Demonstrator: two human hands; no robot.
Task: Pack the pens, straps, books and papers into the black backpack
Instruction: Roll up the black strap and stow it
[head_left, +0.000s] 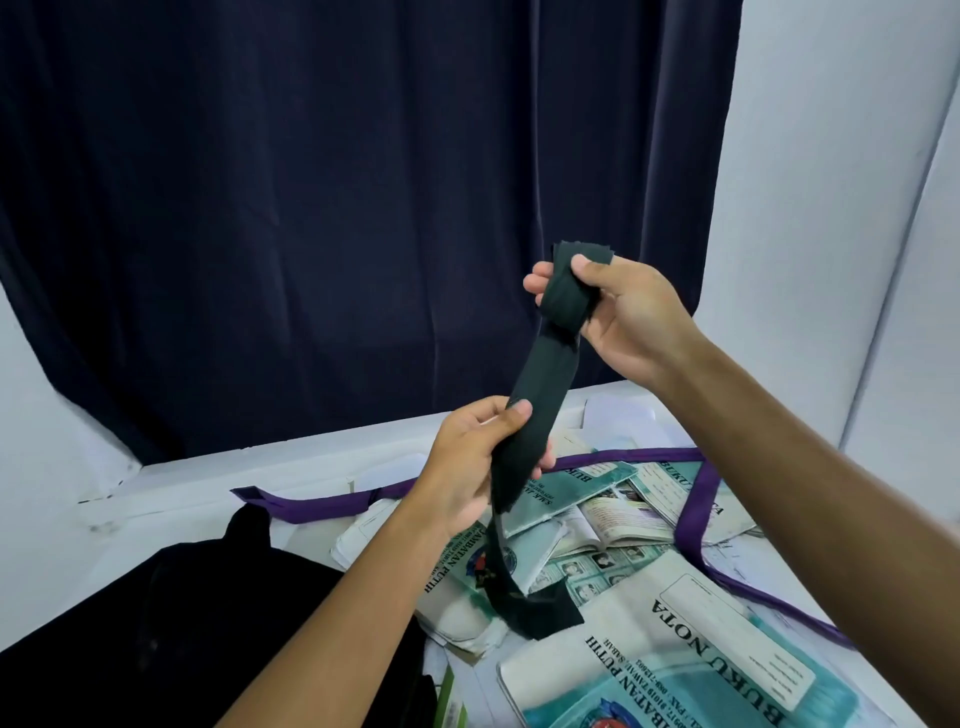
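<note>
In hand: we pinch a long dark green fabric strap (535, 415), right hand (618, 317) gripping its folded top, left hand (478, 467) clamped midway. Unpacked: teal-and-white paper notebooks (675, 660) and purple fabric strap (696, 514) right; black fabric backpack (208, 597) near left, contents hidden.

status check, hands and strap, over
Both hands up: right hand and left hand grip dark strap. Purple strap on books. Backpack unobstructed.

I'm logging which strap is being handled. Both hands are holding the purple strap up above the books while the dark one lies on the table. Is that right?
Not quite. The head view shows the colours swapped: the left hand and right hand hold the dark strap up above the books, while the purple strap lies on the table.
</note>
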